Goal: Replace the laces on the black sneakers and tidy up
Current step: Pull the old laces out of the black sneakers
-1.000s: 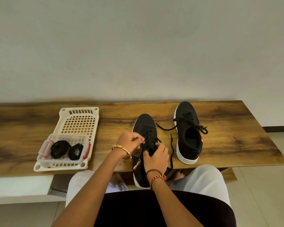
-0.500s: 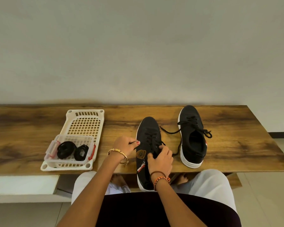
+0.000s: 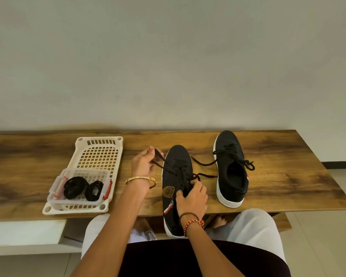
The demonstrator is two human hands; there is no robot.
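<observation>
While the black lace (image 3: 161, 164) is pinched by the left hand (image 3: 142, 164), the black canvas sneaker (image 3: 176, 182), gripped by the right hand (image 3: 192, 197), could be dragged off the wooden worktop (image 3: 284, 176).

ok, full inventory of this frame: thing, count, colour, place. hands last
table: 1, brown wood grain, across the frame against a pale wall
near sneaker: 1, black with white sole, centre, heel hanging over the table's front edge
far sneaker: 1, black with white sole, right of centre, flat on the table
lace: black, one on each sneaker, loose ends on the table between them
basket: 1, cream plastic lattice, left on the table
clear box: 1, transparent with red clips, on the basket's near end
lace coils: 2, black, inside the clear box
left hand: gold bangle, pinches the near sneaker's lace, drawn out to the left
right hand: thread bracelets, grips the near sneaker at its tongue
</observation>
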